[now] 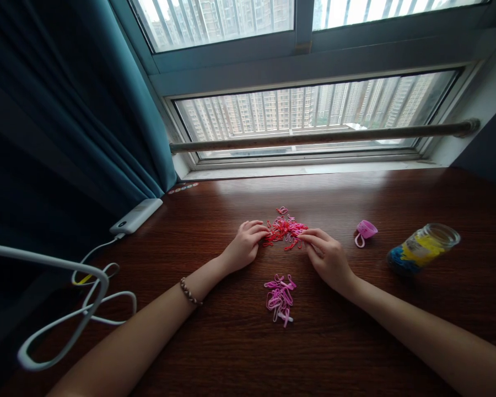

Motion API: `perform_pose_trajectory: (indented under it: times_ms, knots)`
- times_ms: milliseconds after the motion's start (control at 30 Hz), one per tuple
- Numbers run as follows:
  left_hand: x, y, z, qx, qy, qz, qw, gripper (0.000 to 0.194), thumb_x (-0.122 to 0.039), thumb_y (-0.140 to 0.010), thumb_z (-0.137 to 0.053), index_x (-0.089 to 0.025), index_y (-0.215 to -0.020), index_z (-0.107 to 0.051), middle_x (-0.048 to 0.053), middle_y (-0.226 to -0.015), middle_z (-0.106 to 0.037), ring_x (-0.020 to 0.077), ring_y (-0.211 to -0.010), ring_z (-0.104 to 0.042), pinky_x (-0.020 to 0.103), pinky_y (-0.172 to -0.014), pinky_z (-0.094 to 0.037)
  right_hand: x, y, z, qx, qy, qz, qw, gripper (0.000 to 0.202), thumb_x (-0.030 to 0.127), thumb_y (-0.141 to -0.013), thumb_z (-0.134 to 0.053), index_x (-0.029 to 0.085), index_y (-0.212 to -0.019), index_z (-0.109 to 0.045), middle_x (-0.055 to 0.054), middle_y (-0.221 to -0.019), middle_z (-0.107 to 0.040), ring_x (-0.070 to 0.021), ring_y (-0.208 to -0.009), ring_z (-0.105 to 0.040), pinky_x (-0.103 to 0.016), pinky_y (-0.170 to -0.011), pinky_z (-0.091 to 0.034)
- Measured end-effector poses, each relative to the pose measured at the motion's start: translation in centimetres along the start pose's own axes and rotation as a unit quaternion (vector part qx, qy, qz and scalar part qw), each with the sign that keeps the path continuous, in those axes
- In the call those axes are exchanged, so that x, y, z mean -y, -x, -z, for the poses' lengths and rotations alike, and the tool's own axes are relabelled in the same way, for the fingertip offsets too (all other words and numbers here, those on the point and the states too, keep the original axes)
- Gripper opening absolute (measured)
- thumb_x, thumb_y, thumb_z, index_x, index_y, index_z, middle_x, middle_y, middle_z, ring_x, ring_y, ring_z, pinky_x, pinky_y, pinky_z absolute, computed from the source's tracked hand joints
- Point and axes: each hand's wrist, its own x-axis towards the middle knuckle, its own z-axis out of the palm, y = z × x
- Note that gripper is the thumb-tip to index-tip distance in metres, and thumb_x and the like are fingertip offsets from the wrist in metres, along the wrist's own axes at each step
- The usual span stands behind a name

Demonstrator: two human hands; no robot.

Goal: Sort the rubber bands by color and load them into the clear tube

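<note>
A mixed heap of small red and pink loop-shaped clips (pixel 287 227) lies on the brown wooden table; their exact kind is too small to tell. My left hand (pixel 244 245) rests at the heap's left edge, fingers stretched out and touching the red pieces. At the right edge is my right hand (pixel 328 256), its fingertips reaching pink pieces and its thumb apart from the fingers. Neither hand visibly holds a piece. Nearer to me, between my forearms, a separate pile of pink loop-shaped clips (pixel 280 298) is spread out.
To the right stand a small pink cup-shaped item with a loop (pixel 366 229) and an open glass jar (pixel 424 251) containing yellow and blue pieces. On the left are a white power bank (pixel 136 216), a white cable (pixel 66 322) and a blue curtain (pixel 144 138). A window rail (pixel 322 136) runs behind.
</note>
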Motion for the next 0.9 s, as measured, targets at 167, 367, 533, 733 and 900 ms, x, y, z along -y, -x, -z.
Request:
perform_pose_trajectory:
  times_ms: [167,367,533,733,900]
  knots:
    - [-0.3,0.0,0.2,-0.029,0.021,-0.007,0.999,0.042,0.003,-0.071,-0.039,-0.018,-0.103,-0.057,0.007,-0.105,-0.056,0.0208,-0.108,-0.045,0.043,-0.096,-0.034,0.1,0.0,0.1,-0.005,-0.001,0.002,1.0,0.022,0.014,-0.081,-0.045,0.018,-0.092,-0.063,-0.007,-0.092,-0.059,-0.0178,-0.087,-0.056,-0.031,-0.079,-0.046]
    - [-0.5,0.1,0.1,-0.097,0.086,0.024,0.991,0.038,0.0,-0.075,-0.039,-0.015,-0.107,-0.053,0.01,-0.107,-0.052,0.0177,-0.1,-0.05,0.033,-0.089,-0.043,0.6,0.1,0.3,0.011,-0.018,0.036,0.999,0.022,0.014,-0.083,-0.044,0.02,-0.094,-0.061,-0.007,-0.092,-0.059,-0.0163,-0.088,-0.056,-0.029,-0.078,-0.047]
    - [-0.5,0.1,0.2,-0.143,0.09,0.056,0.984,0.011,-0.012,-0.08,-0.048,-0.016,-0.086,-0.057,0.006,-0.091,-0.056,0.0152,-0.087,-0.054,0.03,-0.079,-0.046,1.8,0.7,0.5,0.116,-0.007,0.169,0.979,0.02,0.015,-0.085,-0.044,0.02,-0.095,-0.06,-0.006,-0.091,-0.062,-0.0142,-0.085,-0.057,-0.028,-0.074,-0.048]
    - [-0.5,0.0,0.4,-0.154,0.082,0.066,0.982,0.008,-0.016,-0.081,-0.048,-0.016,-0.078,-0.055,0.003,-0.079,-0.057,0.0137,-0.077,-0.055,0.027,-0.072,-0.046,3.1,1.5,0.3,0.227,0.039,0.308,0.923,0.023,0.014,-0.085,-0.043,0.018,-0.101,-0.058,-0.005,-0.087,-0.064,-0.0132,-0.078,-0.058,-0.025,-0.069,-0.047]
    - [-0.7,0.1,0.4,-0.157,0.079,0.078,0.981,0.009,-0.019,-0.082,-0.048,-0.016,-0.081,-0.057,0.003,-0.078,-0.06,0.0133,-0.074,-0.057,0.026,-0.071,-0.046,3.2,1.8,0.3,0.239,0.05,0.289,0.926,0.021,0.02,-0.086,-0.042,0.02,-0.096,-0.061,-0.005,-0.093,-0.062,-0.0114,-0.074,-0.058,-0.023,-0.067,-0.047]
